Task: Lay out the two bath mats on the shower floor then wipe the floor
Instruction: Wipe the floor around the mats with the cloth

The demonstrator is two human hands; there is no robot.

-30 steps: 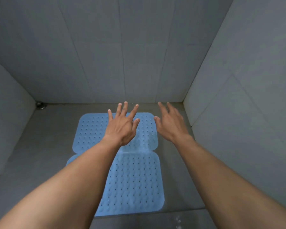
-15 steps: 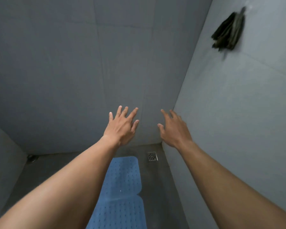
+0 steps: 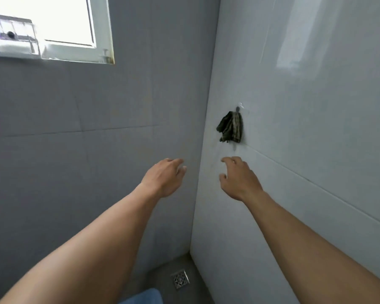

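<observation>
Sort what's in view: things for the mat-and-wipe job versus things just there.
For the job: dark checked cloth hanging on the right wall; blue rubber bath mat corner; grey shower floor; left hand and right hand, both empty.
Just there: white-framed window; square metal floor drain.

A dark checked cloth (image 3: pixel 230 127) hangs on pale grey tiles (image 3: pixel 316 150) (blue mat (image 3: pixel 144 297) below).

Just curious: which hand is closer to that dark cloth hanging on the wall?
Right. The right hand is just below the cloth; the left hand is down to its left, farther off.
</observation>
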